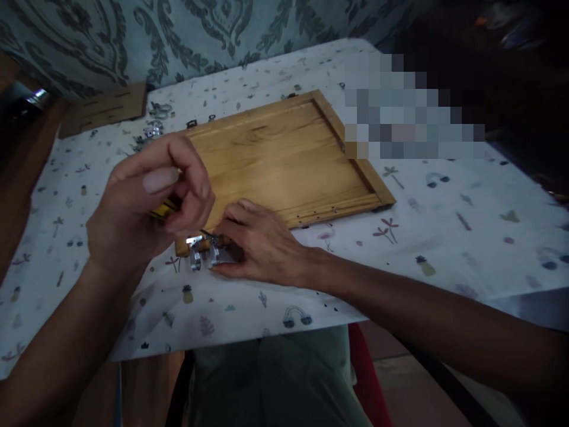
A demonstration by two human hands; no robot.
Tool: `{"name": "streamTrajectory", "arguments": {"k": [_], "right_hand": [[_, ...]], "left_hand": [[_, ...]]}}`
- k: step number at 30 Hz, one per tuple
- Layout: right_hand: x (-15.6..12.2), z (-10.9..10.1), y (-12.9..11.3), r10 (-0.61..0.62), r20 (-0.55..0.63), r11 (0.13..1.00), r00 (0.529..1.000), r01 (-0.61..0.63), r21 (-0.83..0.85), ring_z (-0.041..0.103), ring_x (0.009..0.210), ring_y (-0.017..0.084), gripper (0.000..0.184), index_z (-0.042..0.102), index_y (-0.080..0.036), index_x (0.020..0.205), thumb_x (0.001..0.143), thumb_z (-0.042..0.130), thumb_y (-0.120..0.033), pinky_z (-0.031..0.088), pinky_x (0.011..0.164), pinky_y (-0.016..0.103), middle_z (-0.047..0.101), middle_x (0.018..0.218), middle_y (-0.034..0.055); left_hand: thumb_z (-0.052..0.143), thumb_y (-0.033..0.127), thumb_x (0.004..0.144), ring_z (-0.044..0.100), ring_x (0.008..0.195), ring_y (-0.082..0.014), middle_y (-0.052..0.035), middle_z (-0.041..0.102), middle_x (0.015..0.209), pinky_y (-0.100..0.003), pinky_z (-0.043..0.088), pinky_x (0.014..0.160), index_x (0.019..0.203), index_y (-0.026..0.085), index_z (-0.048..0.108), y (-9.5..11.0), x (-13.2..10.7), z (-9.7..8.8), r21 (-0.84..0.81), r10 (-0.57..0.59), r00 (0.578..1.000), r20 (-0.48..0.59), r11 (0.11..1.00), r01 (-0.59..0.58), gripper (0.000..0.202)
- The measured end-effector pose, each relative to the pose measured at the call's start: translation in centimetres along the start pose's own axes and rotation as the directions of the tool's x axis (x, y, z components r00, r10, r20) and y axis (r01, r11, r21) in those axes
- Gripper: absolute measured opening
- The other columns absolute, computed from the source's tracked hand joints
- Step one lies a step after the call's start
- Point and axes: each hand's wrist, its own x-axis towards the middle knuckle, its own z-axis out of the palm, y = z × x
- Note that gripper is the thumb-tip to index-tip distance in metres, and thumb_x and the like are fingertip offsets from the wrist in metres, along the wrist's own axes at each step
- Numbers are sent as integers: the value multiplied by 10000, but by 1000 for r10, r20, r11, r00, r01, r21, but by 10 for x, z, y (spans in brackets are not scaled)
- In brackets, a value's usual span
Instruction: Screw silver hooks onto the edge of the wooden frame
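A flat wooden panel with a raised frame (284, 154) lies on the patterned tablecloth (444, 237). At its near left corner sits a silver metal hinge (204, 252). My left hand (146, 207) is closed around a yellow-handled screwdriver (165, 207), whose dark tip points down at the hinge. My right hand (258, 243) rests on the cloth beside the panel's corner, with its fingers pressed on the hinge and holding it against the wood.
More small metal hardware (155, 127) lies on the cloth at the back left, next to a brown cardboard piece (106, 107). A patterned curtain (178, 35) hangs behind the table. A blurred patch covers the panel's far right corner.
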Motion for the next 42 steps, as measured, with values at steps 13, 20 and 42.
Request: {"name": "streamTrajectory", "arguments": {"k": [13,20,42], "right_hand": [[1,0,0,-1,1,1000,1000,1,17,514,883,229,485,722,-125,1018,837,728,-575,402,746,356,624,975,86],[2,0,-1,-8,-13,1000,1000,7,-18,510,874,228,459,728,-110,1001,828,749,-535,412,766,361,621,949,87],[0,2,2,-18,-26,1000,1000,17,-17,539,921,249,472,730,-117,1011,822,752,-548,420,737,364,633,994,102]], "left_hand": [[801,445,845,164,330,-31,112,286,408,-204,160,338,684,182,580,9,-6,35,84,16,884,-468,996,26,379],[812,486,796,87,305,-34,102,186,419,-233,81,302,669,228,628,5,1,27,70,7,937,-349,997,18,342],[362,215,1085,84,325,-16,96,215,415,-142,167,308,681,134,616,21,-3,7,-145,31,907,-421,984,-101,485]]}}
